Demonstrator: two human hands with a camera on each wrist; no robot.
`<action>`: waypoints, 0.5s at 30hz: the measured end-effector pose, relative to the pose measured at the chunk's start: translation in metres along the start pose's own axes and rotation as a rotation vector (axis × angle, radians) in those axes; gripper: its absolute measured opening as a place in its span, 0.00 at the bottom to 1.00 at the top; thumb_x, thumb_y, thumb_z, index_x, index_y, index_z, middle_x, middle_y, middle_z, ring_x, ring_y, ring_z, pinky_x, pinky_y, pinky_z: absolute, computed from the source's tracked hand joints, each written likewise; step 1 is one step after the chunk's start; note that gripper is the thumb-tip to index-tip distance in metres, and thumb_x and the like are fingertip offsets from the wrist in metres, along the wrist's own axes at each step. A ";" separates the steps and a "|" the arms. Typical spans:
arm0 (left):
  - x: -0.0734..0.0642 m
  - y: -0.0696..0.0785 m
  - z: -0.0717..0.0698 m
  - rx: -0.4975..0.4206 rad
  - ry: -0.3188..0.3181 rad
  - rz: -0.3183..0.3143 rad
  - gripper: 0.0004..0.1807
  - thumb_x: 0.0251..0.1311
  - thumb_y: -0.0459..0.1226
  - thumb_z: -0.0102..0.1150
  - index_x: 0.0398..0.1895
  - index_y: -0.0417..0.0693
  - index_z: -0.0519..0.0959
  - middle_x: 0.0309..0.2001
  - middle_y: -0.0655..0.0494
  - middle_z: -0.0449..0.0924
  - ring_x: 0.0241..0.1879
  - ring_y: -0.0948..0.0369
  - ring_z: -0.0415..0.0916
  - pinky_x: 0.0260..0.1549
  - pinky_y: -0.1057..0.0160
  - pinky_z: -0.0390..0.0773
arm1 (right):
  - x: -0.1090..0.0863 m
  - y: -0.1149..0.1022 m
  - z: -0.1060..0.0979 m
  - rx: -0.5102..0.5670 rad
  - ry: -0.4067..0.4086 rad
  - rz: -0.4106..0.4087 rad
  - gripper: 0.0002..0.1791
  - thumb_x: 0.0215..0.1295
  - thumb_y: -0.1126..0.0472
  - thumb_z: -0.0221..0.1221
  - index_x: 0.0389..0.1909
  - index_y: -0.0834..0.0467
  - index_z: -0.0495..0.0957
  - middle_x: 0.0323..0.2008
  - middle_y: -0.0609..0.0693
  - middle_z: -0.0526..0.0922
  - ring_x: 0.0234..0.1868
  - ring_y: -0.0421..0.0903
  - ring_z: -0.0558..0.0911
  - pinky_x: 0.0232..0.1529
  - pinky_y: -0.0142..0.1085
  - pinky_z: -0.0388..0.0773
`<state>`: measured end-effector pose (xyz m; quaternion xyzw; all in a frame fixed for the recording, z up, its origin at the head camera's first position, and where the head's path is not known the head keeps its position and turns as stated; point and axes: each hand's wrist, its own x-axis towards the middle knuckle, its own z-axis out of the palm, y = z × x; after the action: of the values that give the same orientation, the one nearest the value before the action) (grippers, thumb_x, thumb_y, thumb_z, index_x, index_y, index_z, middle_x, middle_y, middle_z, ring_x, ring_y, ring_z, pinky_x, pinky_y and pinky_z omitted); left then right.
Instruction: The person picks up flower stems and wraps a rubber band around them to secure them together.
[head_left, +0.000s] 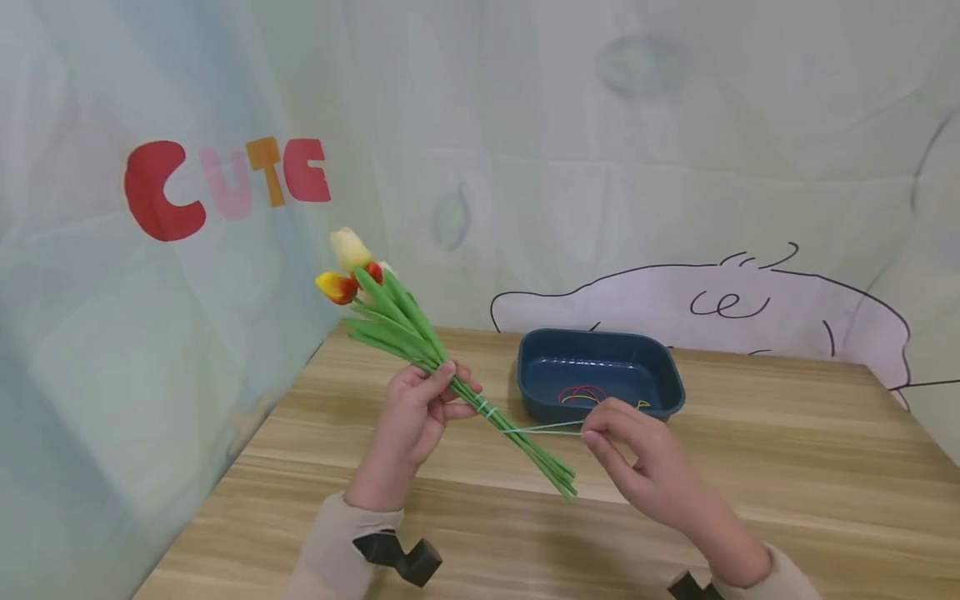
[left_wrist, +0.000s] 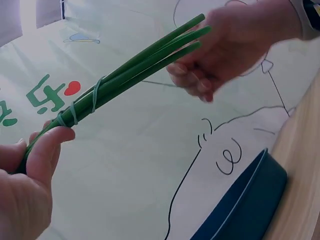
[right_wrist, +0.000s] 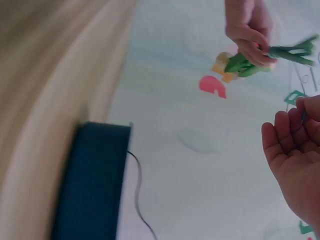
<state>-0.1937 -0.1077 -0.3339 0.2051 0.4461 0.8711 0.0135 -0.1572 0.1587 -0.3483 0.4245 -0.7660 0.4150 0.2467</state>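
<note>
My left hand grips a bunch of artificial tulips by the stems, blooms up to the left and stem ends down to the right. The blooms are white, yellow and orange-red. A pale green rubber band circles the stems in several turns just below that hand, seen close in the left wrist view. My right hand pinches a loop of this band between thumb and fingers, stretched taut out to the right of the stems. In the right wrist view the pinching fingertips partly hide the band.
A dark blue basin stands on the wooden table behind the hands. Red and yellow rubber bands lie in it. A printed cloth with letters and drawings hangs behind and to the left of the table.
</note>
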 end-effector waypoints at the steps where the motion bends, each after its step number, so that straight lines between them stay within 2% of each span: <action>1: 0.000 0.001 0.001 -0.041 -0.004 -0.010 0.14 0.72 0.30 0.45 0.31 0.46 0.80 0.31 0.57 0.81 0.32 0.64 0.84 0.32 0.68 0.86 | -0.003 0.002 0.004 0.029 -0.007 0.027 0.13 0.62 0.76 0.57 0.34 0.53 0.76 0.32 0.42 0.76 0.35 0.36 0.74 0.37 0.27 0.76; 4: 0.000 0.002 0.003 -0.131 0.033 -0.027 0.14 0.72 0.30 0.43 0.31 0.44 0.79 0.30 0.56 0.81 0.31 0.64 0.84 0.32 0.70 0.85 | -0.013 0.003 0.023 0.152 0.000 0.122 0.15 0.60 0.79 0.56 0.35 0.55 0.77 0.31 0.45 0.76 0.34 0.37 0.75 0.33 0.29 0.77; 7: 0.002 0.000 0.004 -0.155 0.139 -0.030 0.15 0.72 0.30 0.42 0.30 0.43 0.78 0.28 0.54 0.81 0.29 0.64 0.84 0.31 0.70 0.85 | -0.023 -0.004 0.049 0.286 0.032 0.258 0.10 0.64 0.77 0.54 0.36 0.59 0.78 0.32 0.51 0.79 0.34 0.39 0.78 0.32 0.29 0.81; 10: 0.003 -0.004 0.006 -0.091 0.258 0.001 0.14 0.71 0.30 0.44 0.28 0.43 0.77 0.26 0.53 0.82 0.28 0.63 0.84 0.30 0.69 0.85 | -0.029 -0.018 0.072 0.381 0.059 0.425 0.05 0.68 0.70 0.54 0.37 0.61 0.79 0.33 0.55 0.81 0.37 0.40 0.80 0.38 0.32 0.83; 12: 0.003 -0.007 0.007 -0.009 0.304 0.043 0.13 0.70 0.29 0.46 0.27 0.43 0.77 0.26 0.53 0.82 0.28 0.63 0.83 0.28 0.69 0.85 | -0.029 -0.030 0.079 0.418 0.063 0.518 0.06 0.70 0.65 0.54 0.37 0.61 0.79 0.34 0.54 0.82 0.38 0.39 0.81 0.41 0.31 0.83; 13: 0.003 -0.009 0.007 0.035 0.312 0.069 0.13 0.69 0.28 0.46 0.27 0.44 0.77 0.25 0.53 0.82 0.28 0.63 0.83 0.27 0.68 0.85 | -0.029 -0.034 0.081 0.414 0.063 0.521 0.06 0.70 0.65 0.54 0.37 0.61 0.79 0.34 0.54 0.82 0.38 0.39 0.81 0.41 0.31 0.83; 15: 0.003 -0.011 0.008 0.128 0.306 0.129 0.12 0.68 0.27 0.48 0.28 0.44 0.77 0.25 0.54 0.83 0.27 0.63 0.83 0.26 0.68 0.85 | -0.026 -0.040 0.080 0.338 0.058 0.449 0.05 0.69 0.65 0.55 0.36 0.58 0.79 0.32 0.50 0.81 0.35 0.38 0.79 0.39 0.29 0.82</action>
<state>-0.1949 -0.0944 -0.3377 0.0986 0.4834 0.8610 -0.1234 -0.1114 0.0907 -0.3933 0.2670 -0.7535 0.5930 0.0962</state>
